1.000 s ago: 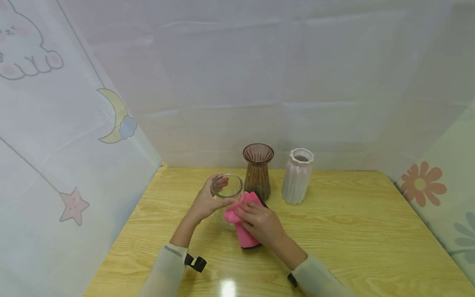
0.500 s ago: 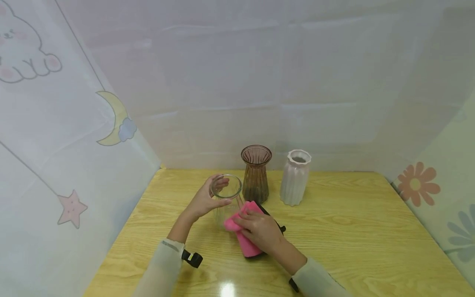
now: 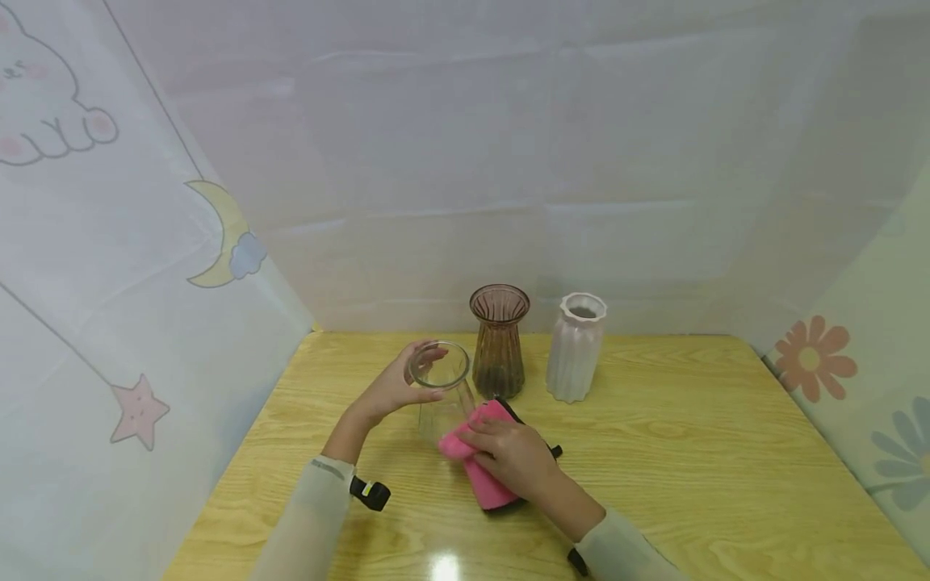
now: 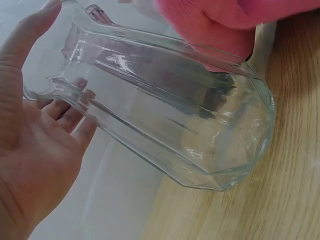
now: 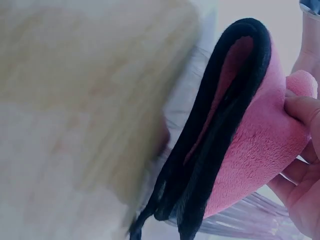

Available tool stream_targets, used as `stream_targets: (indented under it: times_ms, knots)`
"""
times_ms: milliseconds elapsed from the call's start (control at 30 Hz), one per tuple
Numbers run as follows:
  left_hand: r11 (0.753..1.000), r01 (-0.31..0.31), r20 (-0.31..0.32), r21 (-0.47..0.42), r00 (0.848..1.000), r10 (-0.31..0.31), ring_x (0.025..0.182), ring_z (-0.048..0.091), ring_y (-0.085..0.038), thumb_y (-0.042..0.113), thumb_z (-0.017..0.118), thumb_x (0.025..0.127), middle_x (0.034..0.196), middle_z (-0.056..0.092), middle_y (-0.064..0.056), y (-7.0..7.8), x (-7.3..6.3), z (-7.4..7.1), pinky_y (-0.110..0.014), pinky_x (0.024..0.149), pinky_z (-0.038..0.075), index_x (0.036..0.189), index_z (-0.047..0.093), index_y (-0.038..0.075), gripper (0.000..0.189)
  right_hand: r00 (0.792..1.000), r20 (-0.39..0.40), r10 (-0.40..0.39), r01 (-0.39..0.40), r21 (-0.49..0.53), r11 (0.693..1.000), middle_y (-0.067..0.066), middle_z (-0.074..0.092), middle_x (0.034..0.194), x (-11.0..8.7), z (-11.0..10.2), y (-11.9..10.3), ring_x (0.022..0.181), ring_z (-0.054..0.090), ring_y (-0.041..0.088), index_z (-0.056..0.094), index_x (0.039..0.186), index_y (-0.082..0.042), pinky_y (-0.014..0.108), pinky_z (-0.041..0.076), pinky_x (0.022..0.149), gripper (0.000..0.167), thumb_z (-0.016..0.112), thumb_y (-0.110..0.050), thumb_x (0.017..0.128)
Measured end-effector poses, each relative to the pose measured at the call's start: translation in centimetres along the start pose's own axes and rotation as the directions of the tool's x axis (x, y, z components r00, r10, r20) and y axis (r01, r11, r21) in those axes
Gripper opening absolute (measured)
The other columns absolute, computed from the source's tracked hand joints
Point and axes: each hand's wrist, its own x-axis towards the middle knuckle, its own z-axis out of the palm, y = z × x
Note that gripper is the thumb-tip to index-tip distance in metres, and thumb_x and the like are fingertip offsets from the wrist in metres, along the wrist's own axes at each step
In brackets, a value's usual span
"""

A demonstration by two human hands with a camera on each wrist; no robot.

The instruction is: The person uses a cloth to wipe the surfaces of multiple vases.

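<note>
My left hand (image 3: 392, 390) holds a clear glass vase (image 4: 165, 110) by its neck, the thumb on the near side below the rim and the fingers behind. Faceted sides run down to a thick base close to the table in the left wrist view; whether it touches the wood I cannot tell. A folded pink cloth (image 3: 488, 486) with a black edge (image 5: 210, 145) is pinched in my right hand (image 3: 514, 458). The cloth lies against the lower right side of the glass. Part of the vase is hidden behind the cloth.
Just behind the clear vase stands a purplish-brown ribbed glass vase (image 3: 499, 347). To its right is a white fluted vase (image 3: 576, 355). The wooden table (image 3: 676, 452) ends at a pale fabric backdrop (image 3: 450, 161) with printed figures at the sides.
My right hand and the cloth have slid down the vase's side, toward the near edge. A black loop at the cloth's edge has come into sight. The left hand keeps its hold.
</note>
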Motion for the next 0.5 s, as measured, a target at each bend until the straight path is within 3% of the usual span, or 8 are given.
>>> stream_targets:
  times_ms: [100, 267, 400, 500]
  knots:
    - [1.000, 0.001, -0.018, 0.004, 1.000, -0.001, 0.150, 0.027, -0.034, 0.018, 0.085, 0.084, 0.158, 0.038, -0.018, 0.0, -0.3, 0.0, -0.056, 0.123, 0.014, 0.158, 0.021, 0.006, 0.099, 0.993, -0.115, -0.021, 0.024, 0.024, 0.999, 0.006, 0.075, 0.117, -0.1, -0.6, 0.3, 0.108, 0.071, 0.020, 0.078, 0.117, -0.016, 0.038, 0.059, 0.086, 0.037, 0.086, -0.019, 0.080]
    - [1.000, 0.003, -0.127, 0.026, 0.992, 0.001, 0.150, 0.028, -0.033, 0.015, 0.085, 0.083, 0.159, 0.037, -0.014, 0.4, -1.2, 1.0, -0.056, 0.123, 0.016, 0.159, 0.018, 0.004, 0.101, 0.951, -0.297, -0.088, 0.094, 0.004, 0.996, 0.010, 0.075, 0.113, 0.4, -1.8, 1.3, 0.107, 0.072, 0.026, 0.079, 0.114, -0.013, 0.040, 0.060, 0.083, 0.045, 0.090, -0.011, 0.071]
    - [0.998, 0.021, -0.243, 0.059, 0.970, -0.006, 0.148, 0.032, -0.031, 0.021, 0.087, 0.082, 0.158, 0.040, -0.011, 0.9, -1.4, 2.1, -0.056, 0.122, 0.020, 0.158, 0.021, 0.007, 0.101, 0.910, -0.385, -0.156, 0.162, -0.017, 0.987, 0.014, 0.075, 0.112, 1.1, -2.3, 1.9, 0.106, 0.072, 0.031, 0.078, 0.115, -0.010, 0.041, 0.059, 0.084, 0.045, 0.088, -0.007, 0.070]
    - [0.994, 0.057, -0.314, 0.099, 0.949, -0.023, 0.145, 0.037, -0.028, 0.028, 0.088, 0.080, 0.155, 0.044, -0.007, 1.1, -1.4, 2.8, -0.058, 0.120, 0.024, 0.157, 0.024, 0.010, 0.102, 0.896, -0.409, -0.175, 0.187, -0.010, 0.982, 0.016, 0.074, 0.113, 1.7, -2.2, 2.2, 0.107, 0.071, 0.033, 0.078, 0.115, -0.008, 0.042, 0.058, 0.086, 0.040, 0.084, -0.009, 0.076]
